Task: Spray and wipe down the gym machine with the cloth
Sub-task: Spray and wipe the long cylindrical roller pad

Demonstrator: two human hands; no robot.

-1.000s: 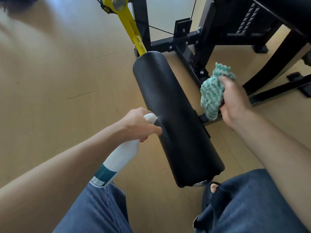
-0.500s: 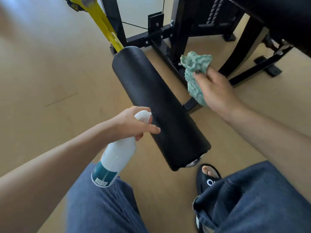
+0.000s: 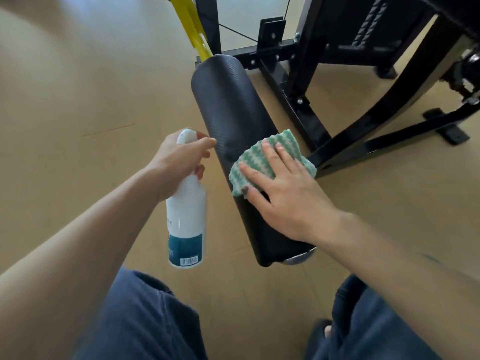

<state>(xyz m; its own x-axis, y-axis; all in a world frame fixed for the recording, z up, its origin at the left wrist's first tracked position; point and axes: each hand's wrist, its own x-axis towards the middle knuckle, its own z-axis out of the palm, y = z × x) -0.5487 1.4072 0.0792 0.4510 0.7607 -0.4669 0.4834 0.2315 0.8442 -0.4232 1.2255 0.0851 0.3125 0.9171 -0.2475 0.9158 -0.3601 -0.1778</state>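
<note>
Since half a second ago, the right hand has come down from mid-air and now presses the cloth flat onto the roller pad. On the left, the left hand [image 3: 181, 154] has its grip closed around the neck of a white spray bottle [image 3: 186, 216] with a teal label, forefinger stretched toward the pad; the bottle hangs just beside the pad. In the middle, the black roller pad [image 3: 228, 107] of the gym machine runs from a yellow arm [image 3: 191, 27] at the top toward the person's knees. The green-and-white cloth [image 3: 259, 157] lies on the pad's near half. The right hand [image 3: 283, 188] rests on it with fingers straight and spread, grip open. Farther right stands the machine's black frame [image 3: 306, 100] on the wooden floor [image 3: 78, 105].
</note>
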